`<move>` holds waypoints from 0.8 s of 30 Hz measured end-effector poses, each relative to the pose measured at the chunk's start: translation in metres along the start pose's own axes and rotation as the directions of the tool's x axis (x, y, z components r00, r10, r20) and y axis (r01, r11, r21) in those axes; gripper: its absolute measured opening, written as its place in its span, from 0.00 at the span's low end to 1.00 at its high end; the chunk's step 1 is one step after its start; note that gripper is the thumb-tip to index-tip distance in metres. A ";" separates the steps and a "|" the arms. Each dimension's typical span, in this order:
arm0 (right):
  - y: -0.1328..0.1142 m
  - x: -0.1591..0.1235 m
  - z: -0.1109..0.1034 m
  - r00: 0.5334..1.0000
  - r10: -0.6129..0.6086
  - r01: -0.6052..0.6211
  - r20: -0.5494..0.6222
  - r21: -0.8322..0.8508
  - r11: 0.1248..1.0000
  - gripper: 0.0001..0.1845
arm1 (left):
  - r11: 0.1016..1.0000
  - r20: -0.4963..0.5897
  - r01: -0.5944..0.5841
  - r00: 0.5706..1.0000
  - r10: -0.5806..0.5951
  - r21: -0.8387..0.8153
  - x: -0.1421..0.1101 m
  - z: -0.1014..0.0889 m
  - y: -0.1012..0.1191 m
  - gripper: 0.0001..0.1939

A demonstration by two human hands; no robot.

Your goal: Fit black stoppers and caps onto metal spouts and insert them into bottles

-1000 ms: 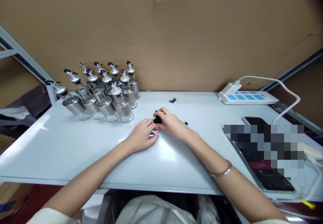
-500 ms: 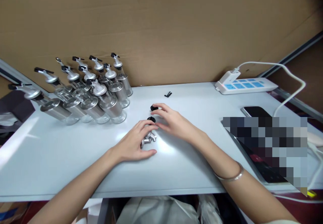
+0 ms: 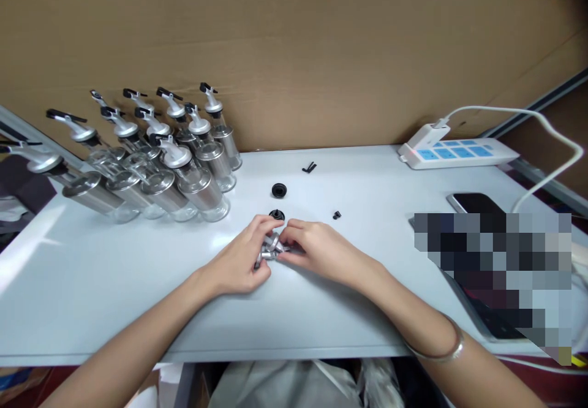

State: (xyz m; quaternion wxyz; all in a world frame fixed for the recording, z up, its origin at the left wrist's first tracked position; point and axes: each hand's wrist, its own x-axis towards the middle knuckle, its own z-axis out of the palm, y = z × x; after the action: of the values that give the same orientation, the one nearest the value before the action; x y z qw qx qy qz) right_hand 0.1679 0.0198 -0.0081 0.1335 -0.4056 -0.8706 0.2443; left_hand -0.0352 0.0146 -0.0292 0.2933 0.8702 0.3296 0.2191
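Observation:
Both hands meet at the middle of the white table (image 3: 92, 285). My left hand (image 3: 241, 258) curls its fingers round a small silver metal spout cap (image 3: 267, 250). My right hand (image 3: 316, 250) pinches the same cap from the right side. Just beyond the fingers lie two round black plastic parts, one (image 3: 276, 215) close to my left fingertips and one (image 3: 278, 190) farther back. A tiny black piece (image 3: 337, 215) lies to the right, and a small black clip (image 3: 309, 167) sits near the back.
Several glass bottles with steel sleeves and lever spouts (image 3: 184, 175) crowd the back left. A white and blue power strip (image 3: 459, 152) with its cable lies at the back right, a dark phone (image 3: 473, 203) in front of it. Cardboard (image 3: 294, 40) walls the back.
My right hand let go of the black round parts, which now lie on the table, and came back to the silver cap. The left hand kept hold of the cap.

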 end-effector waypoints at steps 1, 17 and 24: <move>0.001 0.000 -0.001 1.000 0.008 -0.008 -0.009 0.019 1.000 0.02 | 1.000 0.007 -0.006 1.000 0.006 0.012 0.000 -0.001 0.001 0.39; 0.013 -0.014 -0.052 0.993 0.116 -0.085 0.025 0.833 0.547 0.08 | 0.957 -0.374 -0.285 0.884 0.281 0.045 0.019 0.021 0.040 0.20; 0.013 -0.016 -0.062 0.981 0.065 -0.183 0.181 0.770 0.611 0.05 | 0.932 -0.320 -0.343 0.876 0.361 0.114 0.020 0.047 0.042 0.16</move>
State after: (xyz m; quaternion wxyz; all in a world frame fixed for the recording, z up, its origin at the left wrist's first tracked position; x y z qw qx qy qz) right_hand 0.2131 0.0344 0.0368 0.2208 -0.3487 -0.6536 0.6345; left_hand 0.0242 -0.0139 -0.0324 0.1644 0.8731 0.2166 0.4046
